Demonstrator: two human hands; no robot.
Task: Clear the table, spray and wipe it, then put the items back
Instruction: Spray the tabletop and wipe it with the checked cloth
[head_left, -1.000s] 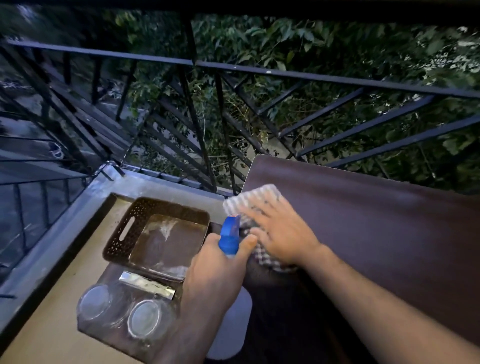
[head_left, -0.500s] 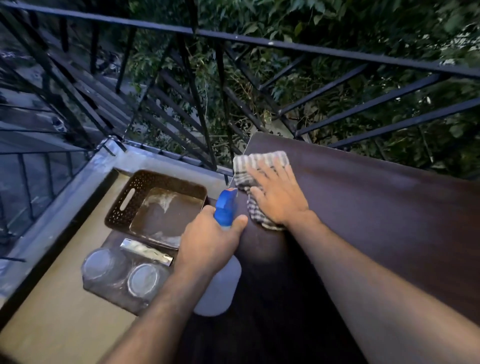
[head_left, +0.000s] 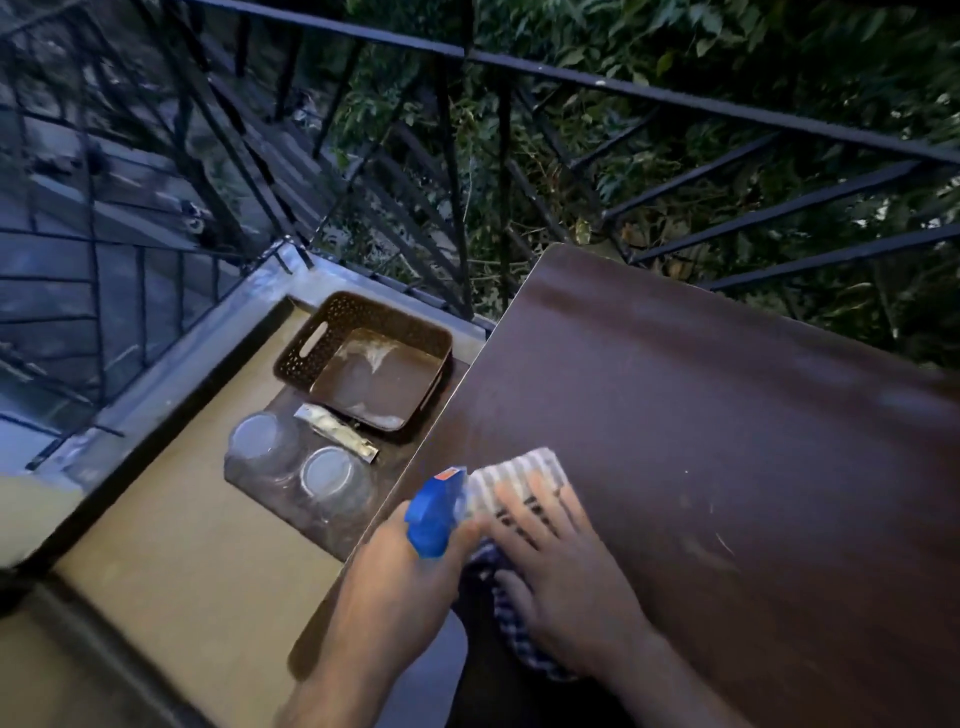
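Change: cloth (head_left: 519, 480) + right hand (head_left: 563, 582) are nearer the person now than 0.5 s ago, down by the table's near-left edge – before that they sat up at the far-left corner. Left hand w/ bottle is about where it was.
Cloth: striped/checked rag, flat on the table (head_left: 727, 441), partly blurred; far end shows past the fingertips, rest is under the palm.
Right hand: flat, fingers spread, pressed down on the cloth – not curled round it, just pinning it to the top.
Left hand (head_left: 400, 587): wrapped tight round the neck of the spray bottle (head_left: 434, 512); blue trigger head sticks up above the fist, pale body hangs below beside the table edge. Nozzle sits just beside the cloth's left end.
Table: dark brown top, bare apart from cloth + hand; faint streaks on the right part.
Off to the left, lower level: dark mat (head_left: 395, 470) on the tan floor, holding a brown perforated basket (head_left: 363, 358), a small foil packet (head_left: 337, 431) just in front of it, and two clear glass jars (head_left: 296, 465) side by side nearest the person.
Beyond: black metal railing (head_left: 675, 98) w/ foliage behind.
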